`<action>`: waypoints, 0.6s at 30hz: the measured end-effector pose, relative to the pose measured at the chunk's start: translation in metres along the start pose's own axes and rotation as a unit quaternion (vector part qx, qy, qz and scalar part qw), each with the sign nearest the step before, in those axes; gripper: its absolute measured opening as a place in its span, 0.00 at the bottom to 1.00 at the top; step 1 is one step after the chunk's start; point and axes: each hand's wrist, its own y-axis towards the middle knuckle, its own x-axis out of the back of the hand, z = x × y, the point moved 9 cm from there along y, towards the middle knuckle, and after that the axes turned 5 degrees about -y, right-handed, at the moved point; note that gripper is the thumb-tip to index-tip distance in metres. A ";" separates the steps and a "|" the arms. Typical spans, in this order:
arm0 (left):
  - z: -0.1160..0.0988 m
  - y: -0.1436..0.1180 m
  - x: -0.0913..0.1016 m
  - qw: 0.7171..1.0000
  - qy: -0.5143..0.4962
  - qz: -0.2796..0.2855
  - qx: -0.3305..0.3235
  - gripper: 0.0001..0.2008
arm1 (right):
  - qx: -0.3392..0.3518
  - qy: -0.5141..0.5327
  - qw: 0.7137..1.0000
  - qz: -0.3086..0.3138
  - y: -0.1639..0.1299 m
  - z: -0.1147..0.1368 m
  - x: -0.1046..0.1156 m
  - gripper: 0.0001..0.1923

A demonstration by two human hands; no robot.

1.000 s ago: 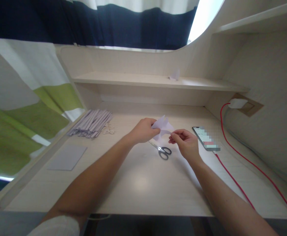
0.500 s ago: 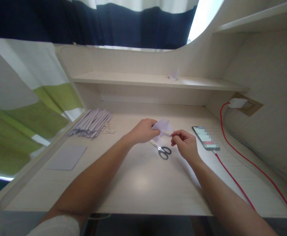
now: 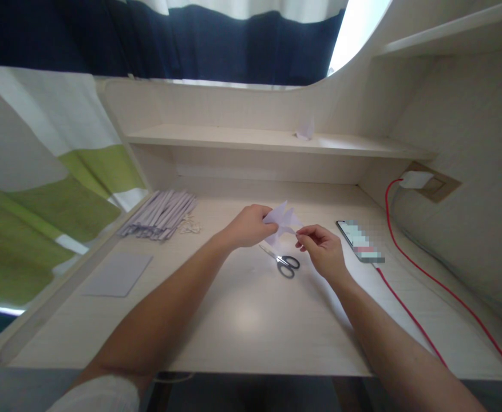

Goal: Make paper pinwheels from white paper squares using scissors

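**A Pinch From Either Side**

Seen in the head view, a person works a pale folded paper (image 3: 284,220) between two bare hands. The left hand (image 3: 251,226) is clamped on one side of it, thumb to the front, while the right hand (image 3: 321,250) has thumb and forefinger together, apparently closed on a pointed end; the contact is too small to judge fully. The paper lies between the two grips, its bulk fanning out from the left fingers and its tapered end reaching the right fingertips. Whether its lower edge touches the desk (image 3: 242,343) cannot be told.

The step in hand looks like the shaping or adjusting of that one point. As I judge it, the next move calls for a firm hold on the left and a light touch on the right, since thin paper could crease or tear under a hard pull.

Just on the near side of the grip rest scissors (image 3: 283,263), handles toward the right hand, blades angled back toward the left. A phone (image 3: 360,242) lies beyond the right hand's outer side. Well out past the left hand are a heap of paper strips (image 3: 160,214) and, nearer the person, a flat sheet (image 3: 118,275). Behind the grip and above it, another small paper piece (image 3: 305,130) stands on a shelf (image 3: 233,137).
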 end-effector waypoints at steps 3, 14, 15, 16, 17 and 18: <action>0.000 0.001 0.001 1.000 0.002 -0.001 -0.003 0.11 | -0.001 0.008 1.000 -0.002 0.000 -0.001 0.000 0.06; 0.001 0.000 0.001 1.000 -0.013 0.001 0.001 0.11 | -0.008 0.027 0.999 -0.019 0.000 0.002 0.003 0.07; 0.001 0.000 0.001 1.000 -0.015 0.002 0.002 0.11 | -0.009 0.027 0.999 -0.022 0.000 0.002 0.003 0.06; 0.002 0.000 0.001 1.000 -0.018 0.002 0.004 0.11 | -0.009 0.028 0.999 -0.024 0.001 0.002 0.004 0.06; 0.003 0.000 0.000 1.000 -0.020 0.003 0.005 0.11 | -0.009 0.028 0.999 -0.026 0.001 0.002 0.005 0.06; 0.003 0.000 0.000 1.000 -0.022 0.003 0.005 0.12 | -0.008 0.028 0.999 -0.027 0.001 0.002 0.005 0.06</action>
